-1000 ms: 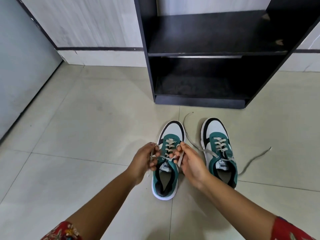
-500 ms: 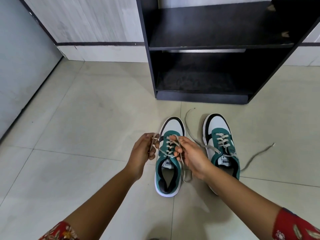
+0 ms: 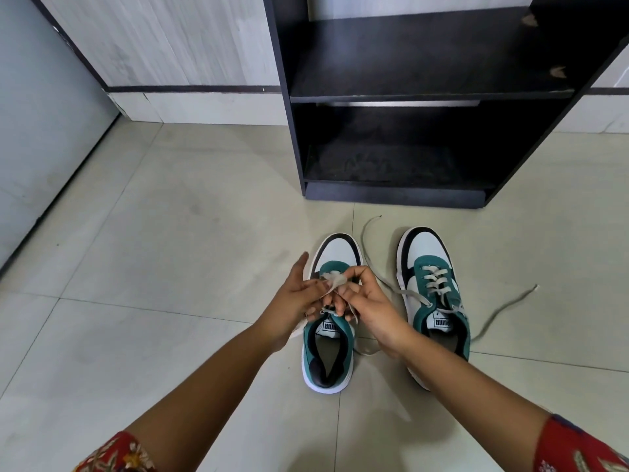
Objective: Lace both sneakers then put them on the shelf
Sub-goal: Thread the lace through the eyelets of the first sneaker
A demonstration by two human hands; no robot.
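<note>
Two sneakers: both sitting on the floor (image 3: 170, 250) before the shelf (image 3: 425, 93), none shelved.
Left sneaker (image 3: 328, 338): eyelets appearing threaded; left hand (image 3: 292, 301) and right hand (image 3: 369, 304) are pinching its lace (image 3: 335, 279), judged tying.
Right sneaker (image 3: 432, 298): laced, ends trailing loose.
Remaining: finishing both knots, shelving.
Hidden: hands are covering the crossing; knot progress unclear.

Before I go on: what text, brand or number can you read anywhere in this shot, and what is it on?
"PUMA", on the tongue label of the left sneaker, seen upside down from here.
"PUMA", on the tongue label of the right sneaker, also upside down.
The small mark above each word is too small to make out.
No readable text on the shelf, floor or wall.
</note>
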